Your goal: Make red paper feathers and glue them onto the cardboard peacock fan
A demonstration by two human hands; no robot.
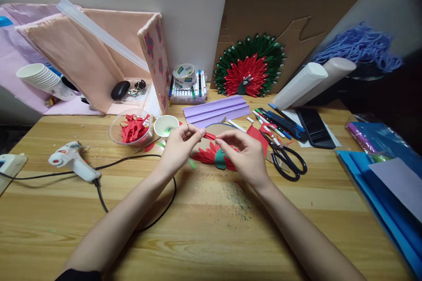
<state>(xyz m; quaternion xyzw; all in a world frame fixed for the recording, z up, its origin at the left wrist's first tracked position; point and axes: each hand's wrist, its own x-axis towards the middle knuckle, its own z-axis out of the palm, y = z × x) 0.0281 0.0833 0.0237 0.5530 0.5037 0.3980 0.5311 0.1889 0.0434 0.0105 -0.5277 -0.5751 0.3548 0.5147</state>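
Note:
Between the fingertips of my left hand (182, 145) and my right hand (244, 153) is a small red paper strip (210, 136), pinched at both ends. Just beneath it lies a round cardboard piece (216, 129) with red paper petals (205, 155) and a green paper shape (220, 159) on it. My hands partly cover this piece. A folded red paper sheet (257, 138) and black-handled scissors (286, 162) rest to the right of my right hand. Near my left hand stand a white paper cup (166, 126) and a clear bowl (114, 129) of red paper scraps (134, 128).
A white glue gun (77, 162) with a black cord lies left. Behind are purple pleated paper (217, 112), several markers (280, 123), a phone (314, 127) and a finished green-and-red paper peacock (250, 68) against cardboard (286, 0). Blue folders (369, 197) line the right edge.

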